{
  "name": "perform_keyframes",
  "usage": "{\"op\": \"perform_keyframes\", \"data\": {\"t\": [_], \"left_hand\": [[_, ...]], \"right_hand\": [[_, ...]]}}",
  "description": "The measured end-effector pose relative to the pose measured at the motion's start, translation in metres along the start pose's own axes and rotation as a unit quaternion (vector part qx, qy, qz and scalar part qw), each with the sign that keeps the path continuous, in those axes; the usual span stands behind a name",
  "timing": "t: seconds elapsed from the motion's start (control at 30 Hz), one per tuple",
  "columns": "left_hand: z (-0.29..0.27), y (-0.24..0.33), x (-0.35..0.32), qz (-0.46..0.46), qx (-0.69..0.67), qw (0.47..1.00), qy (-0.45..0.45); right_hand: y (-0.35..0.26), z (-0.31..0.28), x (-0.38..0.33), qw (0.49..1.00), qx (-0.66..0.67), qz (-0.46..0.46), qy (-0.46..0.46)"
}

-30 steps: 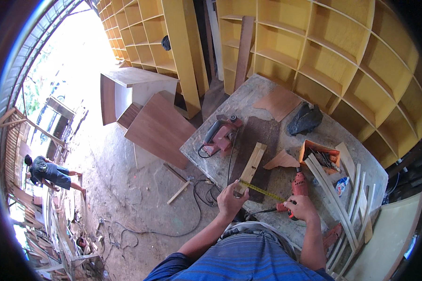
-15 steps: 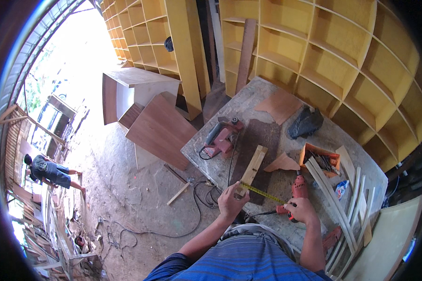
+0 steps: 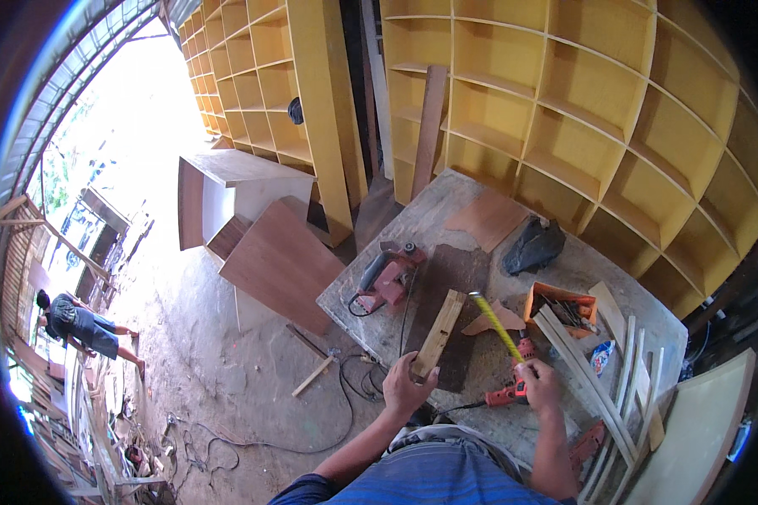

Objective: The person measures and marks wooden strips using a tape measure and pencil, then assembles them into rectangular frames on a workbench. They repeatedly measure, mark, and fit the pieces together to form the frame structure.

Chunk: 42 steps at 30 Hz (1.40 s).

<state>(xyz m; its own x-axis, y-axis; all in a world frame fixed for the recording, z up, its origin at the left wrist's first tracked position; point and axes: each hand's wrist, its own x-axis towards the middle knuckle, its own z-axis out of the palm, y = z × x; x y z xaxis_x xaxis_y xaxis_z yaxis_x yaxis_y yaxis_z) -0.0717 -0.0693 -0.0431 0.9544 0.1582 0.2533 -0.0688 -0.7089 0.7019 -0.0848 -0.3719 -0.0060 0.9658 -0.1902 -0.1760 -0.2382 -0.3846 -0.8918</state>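
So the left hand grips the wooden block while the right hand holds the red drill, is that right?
Not quite: the right hand holds a yellow tape measure, as the head view shows. The left hand does grip the wooden block.

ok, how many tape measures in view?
1: yellow-bladed tape measure, in the right hand, blade out over the grey-topped workbench. Others may be hidden, e.g. among items in the orange rectangular box.
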Motion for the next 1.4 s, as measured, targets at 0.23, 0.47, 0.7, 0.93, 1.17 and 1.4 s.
{"op": "perform_keyframes", "data": {"t": [0.23, 0.47, 0.7, 0.93, 1.17, 1.4], "left_hand": [[-0.002, -0.009, 0.016, -0.074, -0.129, 0.987, -0.065], [0.022, -0.074, 0.072, -0.218, -0.28, 0.87, -0.343], [0.016, -0.07, 0.093, -0.187, -0.284, 0.844, -0.416], [0.016, -0.068, 0.095, -0.161, -0.23, 0.865, -0.416], [0.009, -0.065, 0.093, -0.143, -0.211, 0.882, -0.397], [0.007, -0.057, 0.094, -0.183, -0.268, 0.847, -0.421]], "right_hand": [[0.062, -0.021, -0.006, 0.988, -0.08, 0.1, 0.087], [0.161, -0.03, 0.002, 0.967, -0.202, 0.113, 0.104], [0.176, -0.032, 0.001, 0.939, -0.304, 0.154, 0.051], [0.163, -0.026, -0.01, 0.939, -0.3, 0.117, 0.118], [0.206, -0.019, -0.016, 0.91, -0.396, 0.015, 0.117], [0.25, -0.016, -0.056, 0.902, -0.422, -0.076, -0.054]]}}
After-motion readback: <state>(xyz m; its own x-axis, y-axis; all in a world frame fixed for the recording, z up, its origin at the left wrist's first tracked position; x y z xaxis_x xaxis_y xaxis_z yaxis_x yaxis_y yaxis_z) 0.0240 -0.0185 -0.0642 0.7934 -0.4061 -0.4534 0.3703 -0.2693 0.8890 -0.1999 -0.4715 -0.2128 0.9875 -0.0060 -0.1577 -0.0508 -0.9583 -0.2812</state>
